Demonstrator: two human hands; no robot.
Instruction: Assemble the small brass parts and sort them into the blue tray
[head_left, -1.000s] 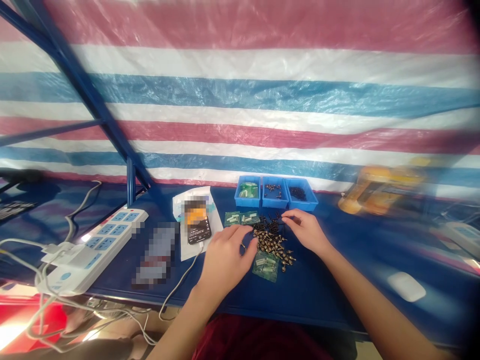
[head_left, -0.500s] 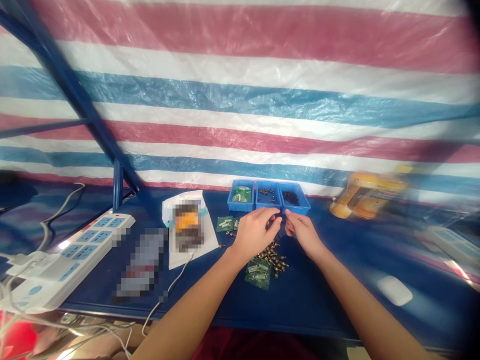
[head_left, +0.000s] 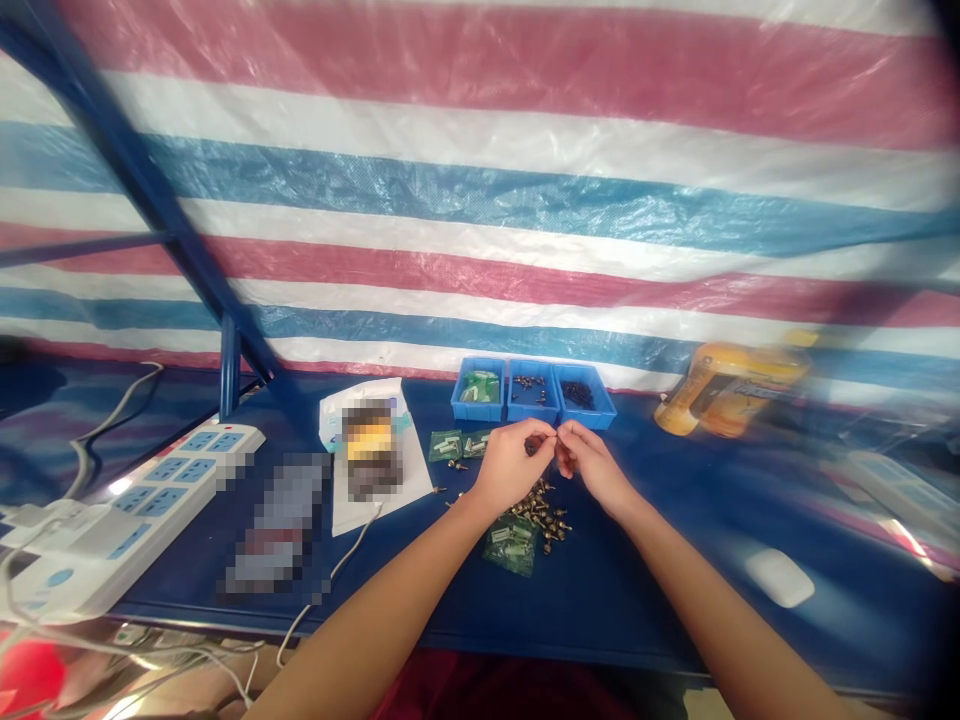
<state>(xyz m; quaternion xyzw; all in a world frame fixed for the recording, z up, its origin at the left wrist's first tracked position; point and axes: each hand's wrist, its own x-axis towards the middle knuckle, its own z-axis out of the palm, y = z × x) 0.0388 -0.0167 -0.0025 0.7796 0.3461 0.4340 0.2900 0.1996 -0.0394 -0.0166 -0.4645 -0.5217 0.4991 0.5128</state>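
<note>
My left hand (head_left: 514,460) and my right hand (head_left: 592,465) meet fingertip to fingertip above the blue table. Both are closed in a pinch; whatever sits between the fingers is too small to make out. Beneath them lies a pile of small brass-coloured metal fittings (head_left: 551,520). A green-printed clear packet (head_left: 511,545) with pale pieces inside rests against the pile. Just beyond my hands stand three blue bins: the left bin (head_left: 480,410) holds green packets, the middle bin (head_left: 532,410) some small fittings, and the right bin (head_left: 589,418) many small dark parts.
Two more green packets (head_left: 447,445) lie left of my hands. Farther left are a white package (head_left: 345,515), a blurred-out object (head_left: 277,530) and a white power strip (head_left: 169,500) with cables. On the right stand a white mouse (head_left: 780,577) and yellow-orange bottles (head_left: 720,390). Striped sheeting (head_left: 480,200) hangs behind.
My right hand has moved left, so its fingertips now touch those of my left hand. The gap between the two hands has closed. The view has shifted slightly.
</note>
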